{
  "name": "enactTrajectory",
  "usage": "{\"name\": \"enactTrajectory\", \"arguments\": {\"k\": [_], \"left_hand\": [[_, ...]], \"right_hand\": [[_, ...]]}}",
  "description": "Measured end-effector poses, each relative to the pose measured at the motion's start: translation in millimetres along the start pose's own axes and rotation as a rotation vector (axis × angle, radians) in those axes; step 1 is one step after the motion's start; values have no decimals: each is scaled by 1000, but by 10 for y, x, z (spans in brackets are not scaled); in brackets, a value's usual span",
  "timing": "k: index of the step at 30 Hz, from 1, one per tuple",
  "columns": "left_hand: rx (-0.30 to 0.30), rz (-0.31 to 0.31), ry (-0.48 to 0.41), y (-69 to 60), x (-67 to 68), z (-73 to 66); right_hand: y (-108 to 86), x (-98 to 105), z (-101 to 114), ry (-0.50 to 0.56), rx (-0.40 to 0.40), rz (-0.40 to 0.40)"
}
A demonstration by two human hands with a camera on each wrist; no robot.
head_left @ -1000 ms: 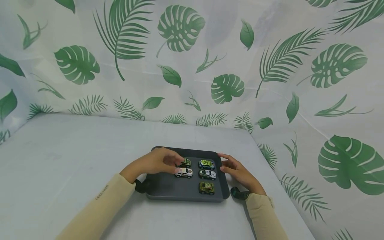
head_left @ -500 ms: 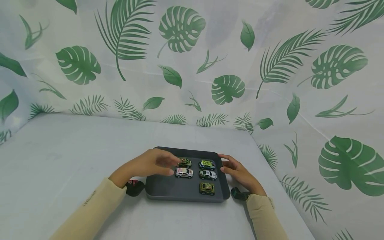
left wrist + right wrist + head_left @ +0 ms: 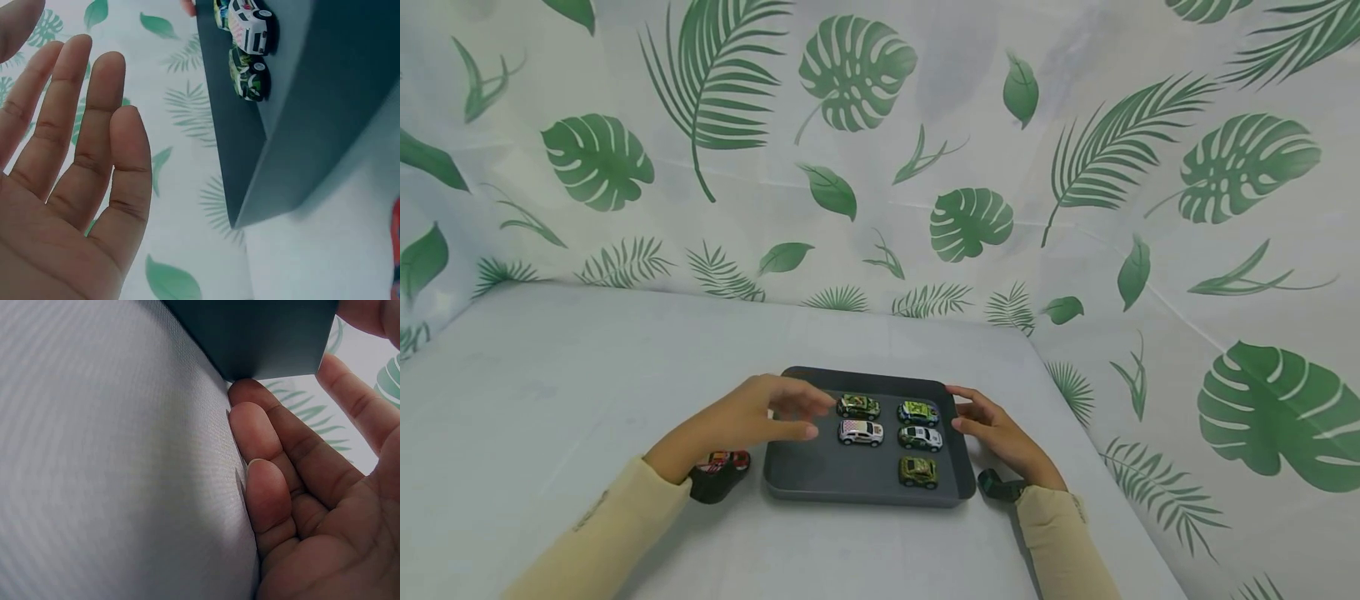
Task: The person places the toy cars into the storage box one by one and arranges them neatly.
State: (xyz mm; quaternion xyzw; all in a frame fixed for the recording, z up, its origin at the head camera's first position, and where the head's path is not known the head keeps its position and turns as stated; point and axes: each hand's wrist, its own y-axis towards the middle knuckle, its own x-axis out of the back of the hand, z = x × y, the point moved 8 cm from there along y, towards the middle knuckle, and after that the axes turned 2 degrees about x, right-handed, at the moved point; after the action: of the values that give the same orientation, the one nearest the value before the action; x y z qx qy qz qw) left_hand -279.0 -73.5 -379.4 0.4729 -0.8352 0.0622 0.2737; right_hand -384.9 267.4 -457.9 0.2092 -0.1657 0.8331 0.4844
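A dark grey tray holds several toy cars in the head view. Its left column has a green camouflage toy car behind a white toy car. To the right stand a yellow-green toy car, a white-and-green toy car and an olive toy car. My left hand, fingers spread and holding nothing, hovers at the tray's left side. My right hand rests against the right wall, thumb and fingertips touching it, lower fingers loosely bent on the table.
A red toy car sits left of the tray, partly hidden by the left wrist and its black camera. The white table meets leaf-printed cloth behind and at right.
My left hand has drawn back leftward from the two left-column cars, now fully visible, and its fingers have spread. The red car has come into sight. The right hand stays.
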Motion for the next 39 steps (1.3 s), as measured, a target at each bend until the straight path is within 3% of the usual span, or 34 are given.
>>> {"name": "enactTrajectory", "arguments": {"k": [9, 23, 29, 39], "left_hand": [[-32, -46, 18, -168, 71, 21], [-24, -102, 36, -356, 167, 154], [7, -114, 54, -428, 194, 240], [8, -103, 62, -513, 221, 323]], "right_hand": [[-3, 6, 6, 6, 7, 2], [0, 18, -8, 5, 21, 6], [2, 4, -4, 3, 13, 4], [6, -2, 0, 1, 0, -1]]}}
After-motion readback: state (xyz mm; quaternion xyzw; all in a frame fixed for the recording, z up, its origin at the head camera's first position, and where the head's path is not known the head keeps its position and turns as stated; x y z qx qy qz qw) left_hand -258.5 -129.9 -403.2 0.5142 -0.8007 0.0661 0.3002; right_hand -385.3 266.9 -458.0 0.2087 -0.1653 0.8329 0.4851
